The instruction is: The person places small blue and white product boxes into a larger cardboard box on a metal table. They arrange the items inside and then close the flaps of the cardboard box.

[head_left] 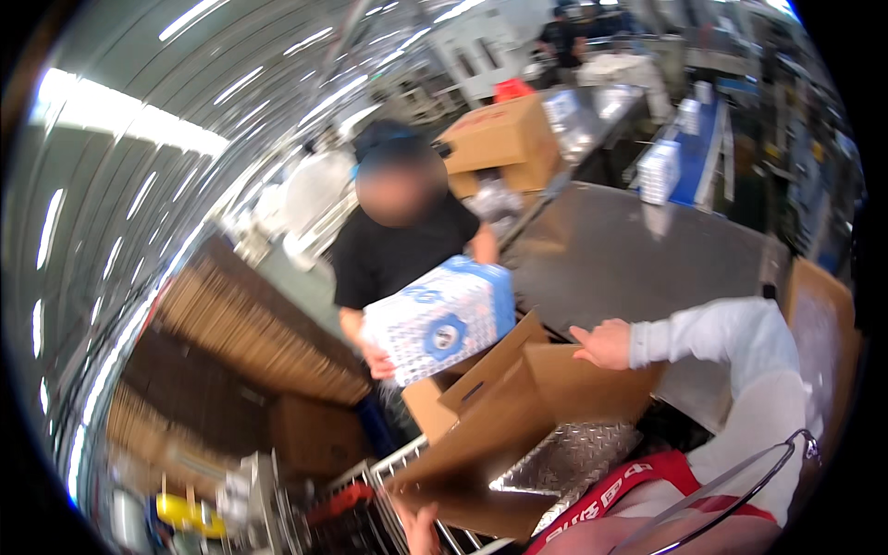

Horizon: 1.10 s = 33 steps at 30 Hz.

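Observation:
An open cardboard box (453,462) stands in front of me, tilted in view, with its flaps raised. My left hand (421,531) grips the near left edge of the box, partly cut off by the lower border. At the far right edge of the box, my right hand (606,344) is closed over the cardboard, one finger stretched out to the left. Across the box a co-worker in a black shirt holds a large white and blue plastic-wrapped pack (439,319) above the far flap. Silvery diamond-patterned metal plate (573,458) shows at the box's near right side.
A steel table (647,268) lies beyond the box to the right. On it, farther back, stands another carton (504,139). A blue conveyor (705,148) carries white packs. Stacks of flattened cardboard (240,324) rise at left. White metal rails (400,462) run beside the box.

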Each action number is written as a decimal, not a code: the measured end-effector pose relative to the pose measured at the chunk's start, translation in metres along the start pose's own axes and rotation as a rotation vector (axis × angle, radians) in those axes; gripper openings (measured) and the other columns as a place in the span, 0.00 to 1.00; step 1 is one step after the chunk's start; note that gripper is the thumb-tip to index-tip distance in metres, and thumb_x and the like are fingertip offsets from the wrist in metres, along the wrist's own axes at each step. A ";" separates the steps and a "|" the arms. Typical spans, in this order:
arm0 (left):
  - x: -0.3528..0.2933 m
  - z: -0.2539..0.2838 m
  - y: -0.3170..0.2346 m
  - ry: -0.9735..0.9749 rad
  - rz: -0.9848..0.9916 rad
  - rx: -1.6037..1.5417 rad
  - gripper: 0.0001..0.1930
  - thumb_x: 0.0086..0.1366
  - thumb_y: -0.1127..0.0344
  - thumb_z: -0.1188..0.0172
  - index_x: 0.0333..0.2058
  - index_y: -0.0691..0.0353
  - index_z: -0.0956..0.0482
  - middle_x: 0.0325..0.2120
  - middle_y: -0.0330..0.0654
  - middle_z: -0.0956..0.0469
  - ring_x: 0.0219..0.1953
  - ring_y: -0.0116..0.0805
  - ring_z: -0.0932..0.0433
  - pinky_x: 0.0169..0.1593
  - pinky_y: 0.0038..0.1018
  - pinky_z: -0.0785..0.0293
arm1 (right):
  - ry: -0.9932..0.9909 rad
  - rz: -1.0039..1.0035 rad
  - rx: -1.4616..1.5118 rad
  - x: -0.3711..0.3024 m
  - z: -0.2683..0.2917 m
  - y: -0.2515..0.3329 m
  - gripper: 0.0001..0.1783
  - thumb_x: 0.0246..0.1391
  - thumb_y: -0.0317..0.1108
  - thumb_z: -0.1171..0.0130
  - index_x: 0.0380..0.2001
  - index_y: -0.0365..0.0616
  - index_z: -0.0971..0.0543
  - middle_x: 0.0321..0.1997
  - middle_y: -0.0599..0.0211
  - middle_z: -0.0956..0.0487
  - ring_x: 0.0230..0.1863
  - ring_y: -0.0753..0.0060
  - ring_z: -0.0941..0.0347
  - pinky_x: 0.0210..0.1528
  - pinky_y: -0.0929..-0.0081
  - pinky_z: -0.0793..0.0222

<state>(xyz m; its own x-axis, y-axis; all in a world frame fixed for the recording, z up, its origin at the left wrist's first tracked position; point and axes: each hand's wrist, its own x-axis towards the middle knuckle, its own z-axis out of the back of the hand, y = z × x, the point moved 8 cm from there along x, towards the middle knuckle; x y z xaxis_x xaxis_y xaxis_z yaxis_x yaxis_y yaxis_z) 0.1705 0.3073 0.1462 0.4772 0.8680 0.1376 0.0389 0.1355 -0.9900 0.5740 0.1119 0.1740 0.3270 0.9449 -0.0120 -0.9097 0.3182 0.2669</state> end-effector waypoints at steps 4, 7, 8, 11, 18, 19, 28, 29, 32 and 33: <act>0.009 -0.101 0.032 0.528 0.091 0.224 0.51 0.60 0.55 0.40 0.67 0.69 0.69 0.69 0.57 0.69 0.70 0.52 0.73 0.70 0.38 0.68 | 0.555 -0.214 0.672 -0.021 -0.040 0.087 0.40 0.66 0.48 0.63 0.65 0.24 0.60 0.18 0.53 0.22 0.16 0.61 0.25 0.21 0.67 0.26; 0.026 -0.175 0.067 0.604 -0.011 0.932 0.60 0.56 0.38 0.41 0.67 0.69 0.72 0.69 0.58 0.73 0.69 0.61 0.80 0.70 0.42 0.73 | 0.584 -0.132 0.657 -0.005 -0.159 0.057 0.37 0.66 0.44 0.64 0.66 0.29 0.58 0.22 0.49 0.22 0.16 0.60 0.26 0.20 0.68 0.27; 0.026 -0.180 0.061 0.627 0.069 1.043 0.63 0.53 0.31 0.43 0.67 0.69 0.72 0.69 0.59 0.73 0.68 0.65 0.79 0.70 0.45 0.74 | 0.659 -0.114 0.698 0.000 -0.184 0.056 0.36 0.65 0.42 0.64 0.67 0.32 0.58 0.23 0.49 0.21 0.17 0.57 0.25 0.22 0.64 0.26; 0.016 -0.162 0.068 0.765 0.146 1.226 0.67 0.48 0.19 0.51 0.67 0.68 0.70 0.69 0.59 0.71 0.69 0.67 0.77 0.68 0.51 0.75 | -0.404 0.648 -0.135 0.008 -0.044 0.114 0.45 0.43 0.38 0.36 0.65 0.41 0.41 0.66 0.52 0.39 0.68 0.49 0.45 0.68 0.47 0.50; -0.084 -0.176 -0.033 1.349 0.261 0.641 0.36 0.63 0.33 0.54 0.47 0.65 0.26 0.47 0.54 0.28 0.51 0.48 0.31 0.53 0.36 0.36 | -0.345 0.606 -0.165 -0.028 -0.089 0.084 0.24 0.47 0.50 0.37 0.38 0.42 0.25 0.34 0.62 0.27 0.40 0.54 0.28 0.44 0.55 0.33; -0.097 -0.175 -0.061 1.320 0.278 0.541 0.32 0.66 0.37 0.53 0.43 0.64 0.21 0.43 0.54 0.23 0.47 0.46 0.25 0.49 0.32 0.29 | -0.232 0.537 -0.074 -0.020 -0.092 0.079 0.21 0.49 0.49 0.38 0.35 0.42 0.25 0.31 0.64 0.27 0.36 0.58 0.28 0.39 0.59 0.33; 0.005 0.073 0.093 0.305 -0.321 0.993 0.38 0.64 0.46 0.47 0.68 0.54 0.48 0.68 0.55 0.53 0.70 0.55 0.55 0.70 0.45 0.61 | -0.233 0.037 1.320 0.047 -0.159 0.085 0.12 0.58 0.38 0.40 0.34 0.41 0.27 0.29 0.72 0.26 0.30 0.84 0.30 0.34 0.80 0.31; 0.006 0.133 0.134 0.286 -0.178 1.043 0.39 0.64 0.43 0.49 0.68 0.55 0.49 0.68 0.55 0.53 0.70 0.54 0.55 0.70 0.45 0.59 | -0.285 -0.088 1.093 0.039 -0.244 0.044 0.16 0.57 0.42 0.38 0.40 0.42 0.26 0.35 0.67 0.24 0.36 0.79 0.28 0.41 0.76 0.30; -0.027 0.236 0.223 -0.038 0.830 0.054 0.34 0.68 0.38 0.59 0.64 0.53 0.40 0.62 0.46 0.36 0.63 0.46 0.37 0.63 0.45 0.40 | 0.444 -0.742 1.835 -0.016 -0.449 0.020 0.33 0.54 0.46 0.35 0.58 0.41 0.30 0.55 0.61 0.26 0.58 0.71 0.33 0.59 0.70 0.36; -0.033 0.245 0.208 -0.014 0.895 -0.152 0.41 0.63 0.30 0.59 0.64 0.55 0.41 0.62 0.48 0.37 0.63 0.47 0.37 0.63 0.45 0.39 | 0.422 -0.561 1.705 -0.010 -0.435 0.055 0.33 0.53 0.46 0.35 0.59 0.41 0.30 0.57 0.61 0.26 0.58 0.70 0.32 0.60 0.70 0.36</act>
<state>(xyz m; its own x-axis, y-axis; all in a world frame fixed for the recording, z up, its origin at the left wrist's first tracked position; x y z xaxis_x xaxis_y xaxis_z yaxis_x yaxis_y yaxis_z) -0.0524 0.4241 -0.0566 0.3743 0.6243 -0.6857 -0.2253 -0.6560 -0.7203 0.4090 0.1529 -0.2299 0.1409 0.8075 -0.5728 0.5739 0.4048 0.7119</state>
